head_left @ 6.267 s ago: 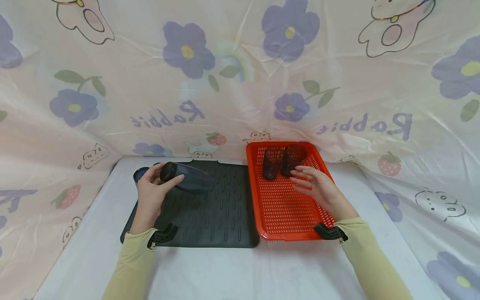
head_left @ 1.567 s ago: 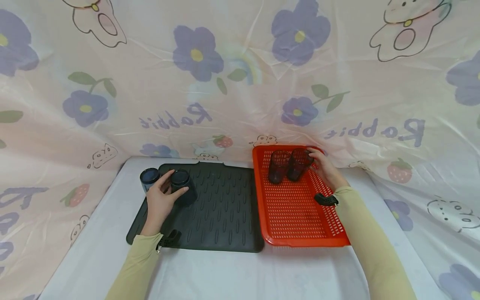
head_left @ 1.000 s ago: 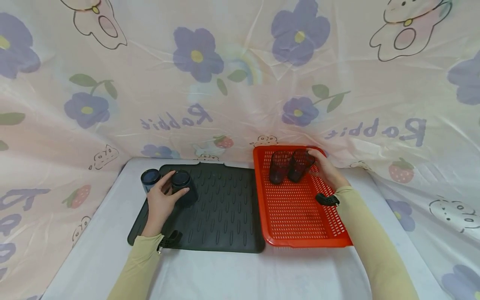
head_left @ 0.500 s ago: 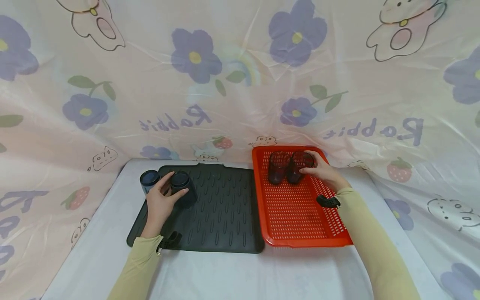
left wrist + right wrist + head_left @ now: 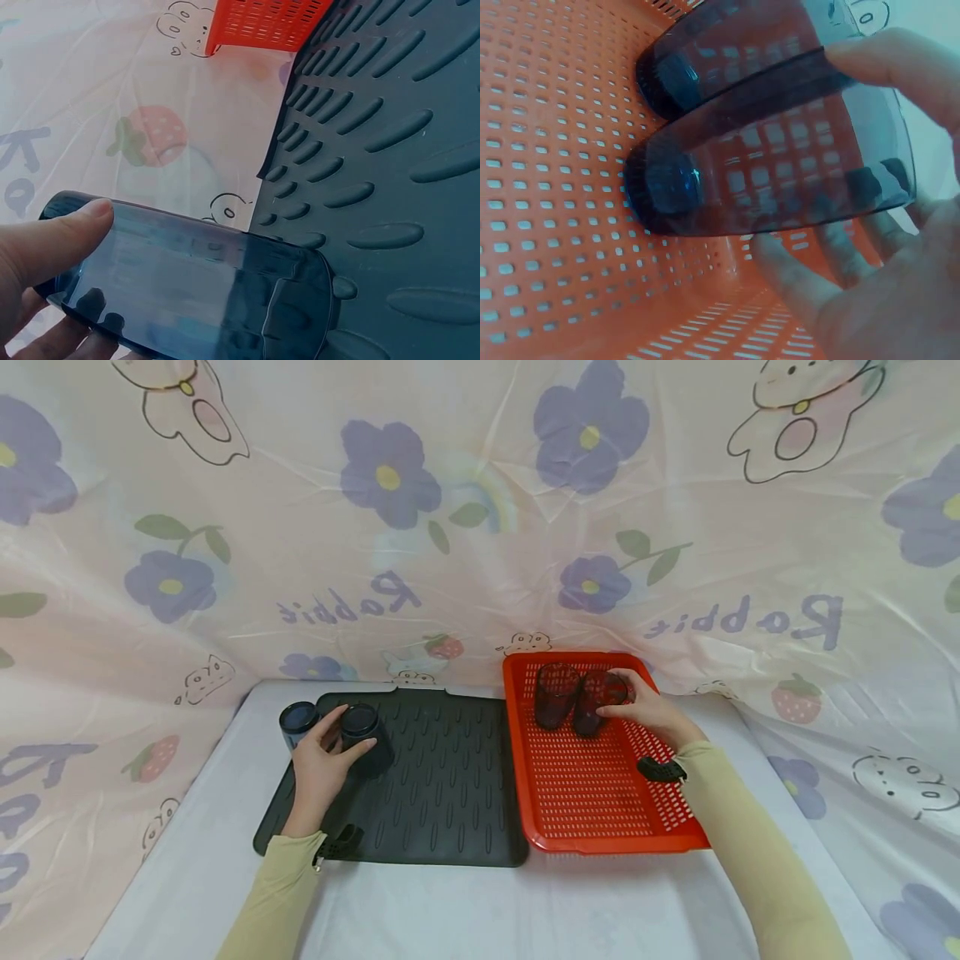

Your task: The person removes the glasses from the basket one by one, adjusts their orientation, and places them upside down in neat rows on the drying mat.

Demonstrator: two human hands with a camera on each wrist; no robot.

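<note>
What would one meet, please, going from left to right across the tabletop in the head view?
Bare blue cup → left hand → blue cup in that hand's grip → black ribbed mat → red perforated tray, with a dark glass standing free, then the glass that the right hand grips.

Orange-red perforated tray (image 5: pixel 600 793) at the table's right side, holding two dark smoky tinted tumblers (image 5: pixel 557 693). Black ridged mat (image 5: pixel 442 777) at the table's left side, with two dark blue-tinted tumblers (image 5: pixel 365 739) at its far left corner. White table (image 5: pixel 480 902). Sleeves (image 5: pixel 757 860) pale yellow-green. Backdrop sheet (image 5: pixel 480 510) pinkish-white with purple flowers, green leaves, red strawberries, rabbit outlines, purple lettering.
</note>
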